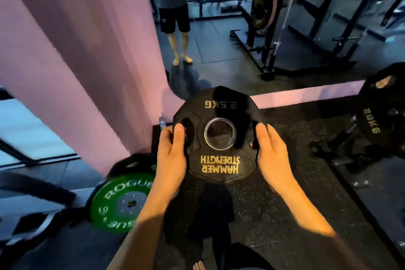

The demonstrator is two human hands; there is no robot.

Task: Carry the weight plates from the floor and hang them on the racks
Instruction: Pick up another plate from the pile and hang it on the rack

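Observation:
I hold a small black 2.5 kg weight plate [219, 164] with yellow Hammer Strength lettering in front of me, above the dark rubber floor. My left hand [171, 160] grips its left edge, thumb on the face beside a grip hole. My right hand [274, 155] grips its right edge the same way. A green Rogue plate [116, 201] lies on the floor at the lower left. A black plate marked 20 KG [377, 116] hangs on a low rack at the right.
A pink pillar [87, 61] rises at the left beside a mirror [219, 39] that reflects a person and a black rack with a large plate. A small water bottle [161, 121] stands at the pillar's base. Dark blurred gear lies at the far left.

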